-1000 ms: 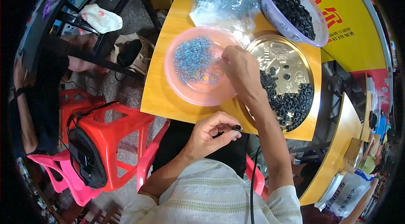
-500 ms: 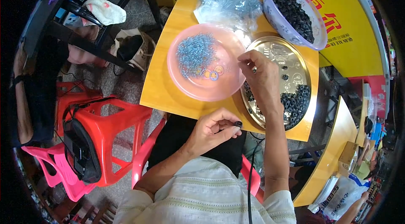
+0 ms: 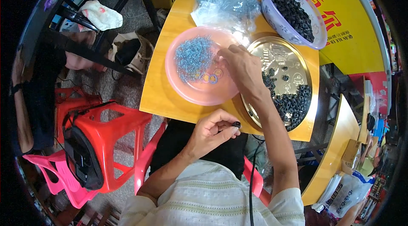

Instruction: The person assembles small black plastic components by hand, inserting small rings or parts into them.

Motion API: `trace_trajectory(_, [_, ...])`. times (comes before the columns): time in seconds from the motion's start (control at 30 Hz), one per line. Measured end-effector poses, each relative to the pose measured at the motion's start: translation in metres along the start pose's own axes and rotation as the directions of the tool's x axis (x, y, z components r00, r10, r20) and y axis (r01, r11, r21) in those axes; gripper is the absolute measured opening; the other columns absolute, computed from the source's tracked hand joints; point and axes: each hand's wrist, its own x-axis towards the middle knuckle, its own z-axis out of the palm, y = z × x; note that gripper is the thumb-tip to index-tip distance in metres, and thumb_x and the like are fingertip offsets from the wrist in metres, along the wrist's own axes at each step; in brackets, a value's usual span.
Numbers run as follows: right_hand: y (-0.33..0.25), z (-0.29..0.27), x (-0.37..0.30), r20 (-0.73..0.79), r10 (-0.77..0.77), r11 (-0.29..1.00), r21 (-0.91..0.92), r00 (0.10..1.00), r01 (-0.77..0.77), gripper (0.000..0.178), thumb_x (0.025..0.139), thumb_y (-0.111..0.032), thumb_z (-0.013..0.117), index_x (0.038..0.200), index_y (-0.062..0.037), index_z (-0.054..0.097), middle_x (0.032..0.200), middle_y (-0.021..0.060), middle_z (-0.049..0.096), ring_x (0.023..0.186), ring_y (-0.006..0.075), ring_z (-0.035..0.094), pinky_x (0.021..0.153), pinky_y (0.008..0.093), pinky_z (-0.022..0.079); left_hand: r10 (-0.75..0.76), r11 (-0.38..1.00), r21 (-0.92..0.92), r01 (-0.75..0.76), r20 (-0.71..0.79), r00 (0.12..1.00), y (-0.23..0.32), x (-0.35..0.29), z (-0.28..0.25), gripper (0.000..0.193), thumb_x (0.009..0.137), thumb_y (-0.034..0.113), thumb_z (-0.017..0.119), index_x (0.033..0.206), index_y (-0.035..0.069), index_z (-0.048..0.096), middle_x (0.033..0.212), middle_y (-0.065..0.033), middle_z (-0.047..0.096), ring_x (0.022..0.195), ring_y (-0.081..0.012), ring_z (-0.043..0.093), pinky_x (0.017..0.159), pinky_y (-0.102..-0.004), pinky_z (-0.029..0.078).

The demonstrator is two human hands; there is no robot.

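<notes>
Between the thumb and fingers of my left hand (image 3: 212, 131), held low in front of the table edge, is a small black plastic part (image 3: 236, 124). My right hand (image 3: 243, 66) reaches over the right side of a pink plastic bowl (image 3: 178, 88), its fingers bent together at the edge of a heap of small blue-silver metal pieces (image 3: 193, 58), perhaps screws. Whatever its fingertips pinch, if anything, is too small to make out. Under the right forearm, a round gold tray (image 3: 293, 58) carries many small black parts (image 3: 293, 102), mostly along its near side.
Behind the bowl lies a clear plastic bag (image 3: 227, 2) of similar blue-silver pieces. A pale purple basin (image 3: 272, 15) full of black parts stands at the table's far right. Red stools (image 3: 119, 130) are on the left. A black cable (image 3: 253, 170) runs down my front.
My right hand has moved left from above the gold tray to the heap in the pink bowl. The left hand keeps its hold on the black part, nearly still.
</notes>
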Motion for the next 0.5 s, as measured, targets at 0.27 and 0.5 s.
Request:
trace_trajectory(0.27, [0.002, 0.005, 0.004, -0.003, -0.017, 0.996, 0.084, 1.000, 0.018, 0.012, 0.077, -0.010, 0.060, 0.089, -0.0076, 0.059, 0.081, 0.0084, 0.059, 0.081, 0.0283, 0.060, 0.064, 0.0374, 0.048, 0.031, 0.998, -0.046, -0.032, -0.031, 0.999, 0.005, 0.003, 0.002, 0.015, 0.089, 0.001, 0.055, 0.104, -0.001, 0.052, 0.094, -0.0062, 0.058, 0.087, -0.0123, 0.060, 0.076, -0.0257, 0.050])
trace_trajectory(0.5, [-0.023, -0.058, -0.048, 0.086, 0.252, 0.723, 0.646, 0.964, -0.246, 0.009, 0.080, 0.001, 0.063, 0.088, -0.0014, 0.059, 0.076, 0.0087, 0.063, 0.071, 0.0140, 0.065, 0.065, 0.0255, 0.051, 0.031, 0.996, -0.087, -0.035, -0.042, 0.999, 0.006, -0.001, 0.004, 0.018, 0.089, 0.000, 0.055, 0.107, -0.001, 0.052, 0.098, -0.0081, 0.060, 0.087, -0.0133, 0.061, 0.077, -0.0266, 0.051])
